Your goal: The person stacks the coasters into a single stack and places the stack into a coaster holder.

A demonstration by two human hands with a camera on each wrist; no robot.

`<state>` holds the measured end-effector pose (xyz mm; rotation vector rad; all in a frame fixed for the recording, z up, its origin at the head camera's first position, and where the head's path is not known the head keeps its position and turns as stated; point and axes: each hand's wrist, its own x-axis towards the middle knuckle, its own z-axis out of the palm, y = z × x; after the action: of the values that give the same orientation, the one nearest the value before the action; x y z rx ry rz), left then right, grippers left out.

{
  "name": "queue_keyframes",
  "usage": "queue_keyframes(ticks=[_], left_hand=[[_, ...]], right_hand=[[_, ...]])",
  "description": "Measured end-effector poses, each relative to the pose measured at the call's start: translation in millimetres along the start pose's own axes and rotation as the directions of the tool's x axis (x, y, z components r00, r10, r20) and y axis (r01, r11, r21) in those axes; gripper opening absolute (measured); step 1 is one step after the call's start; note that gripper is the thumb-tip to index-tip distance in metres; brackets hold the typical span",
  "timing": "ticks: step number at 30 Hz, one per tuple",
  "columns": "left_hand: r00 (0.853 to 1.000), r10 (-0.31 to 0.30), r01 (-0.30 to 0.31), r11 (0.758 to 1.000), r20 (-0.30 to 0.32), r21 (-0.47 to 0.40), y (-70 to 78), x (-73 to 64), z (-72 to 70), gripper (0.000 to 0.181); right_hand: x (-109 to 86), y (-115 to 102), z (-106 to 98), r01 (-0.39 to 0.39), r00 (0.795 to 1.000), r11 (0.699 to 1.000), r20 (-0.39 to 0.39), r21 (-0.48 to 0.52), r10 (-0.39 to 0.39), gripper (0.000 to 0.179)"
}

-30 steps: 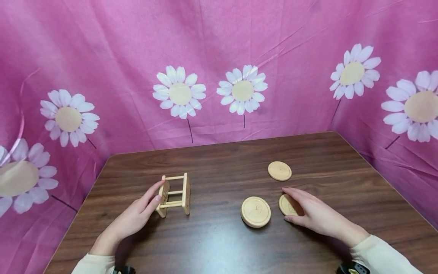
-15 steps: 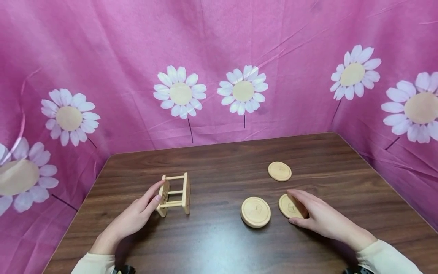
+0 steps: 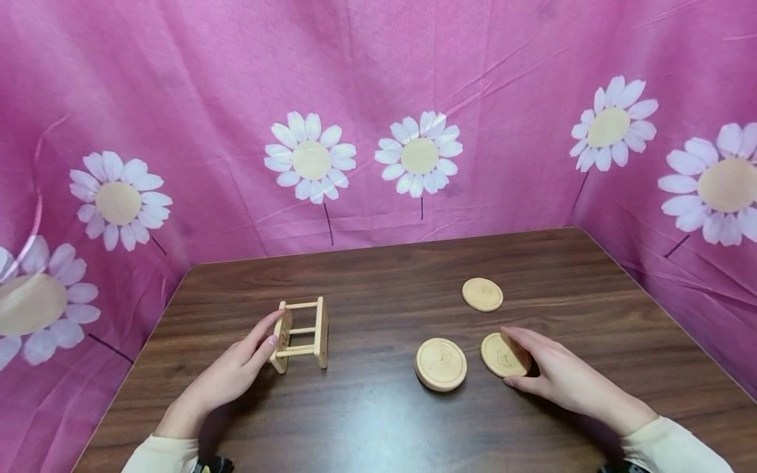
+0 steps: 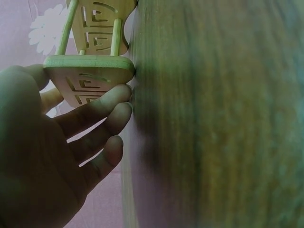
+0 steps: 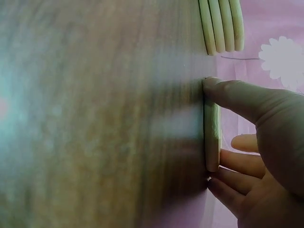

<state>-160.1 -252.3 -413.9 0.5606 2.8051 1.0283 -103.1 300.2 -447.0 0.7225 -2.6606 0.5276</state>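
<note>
At the left, a small wooden coaster holder (image 3: 304, 333) stands on the table, with side panels joined by dowels. My left hand (image 3: 227, 374) holds its left panel, thumb at the near edge and index finger at the far edge. In the left wrist view, its other fingers lie beside the cut-out panel (image 4: 90, 78). To the right, my right hand (image 3: 558, 374) grips the rim of a round wooden coaster (image 3: 503, 356) lying flat on the table, its right part hidden by the fingers. The right wrist view shows the thumb and fingers at opposite edges of the coaster (image 5: 212, 135).
A stack of several coasters (image 3: 440, 364) stands left of the right hand. One more coaster (image 3: 482, 294) lies flat farther back. The brown wood-grain table (image 3: 378, 295) ends at a pink cloth (image 3: 367, 66) with daisies, at the back and both sides.
My right hand has shifted slightly right along the coaster's rim, uncovering more of its top. The coaster stays in place. My left hand and the coaster holder have not moved.
</note>
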Motion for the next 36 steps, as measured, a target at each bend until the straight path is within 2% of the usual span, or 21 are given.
queue_keyframes(ticks=[15, 27, 36], left_hand=[[1.000, 0.001, -0.001, 1.000, -0.004, 0.007, -0.4, -0.5, 1.9, 0.052], [1.000, -0.009, 0.009, 1.000, -0.004, 0.001, 0.7, 0.9, 1.5, 0.052], [1.000, -0.007, 0.006, 1.000, -0.003, -0.003, 0.4, 1.3, 1.2, 0.052]], right_hand=[[4.9, -3.8, -4.2, -0.051, 0.998, 0.998, 0.024, 0.027, 0.050, 0.083], [22.3, -23.9, -16.0, 0.029, 0.999, 0.998, 0.021, 0.052, -0.030, 0.084], [37.1, -45.1, -13.3, 0.078, 0.995, 0.993, 0.059, 0.087, -0.084, 0.081]])
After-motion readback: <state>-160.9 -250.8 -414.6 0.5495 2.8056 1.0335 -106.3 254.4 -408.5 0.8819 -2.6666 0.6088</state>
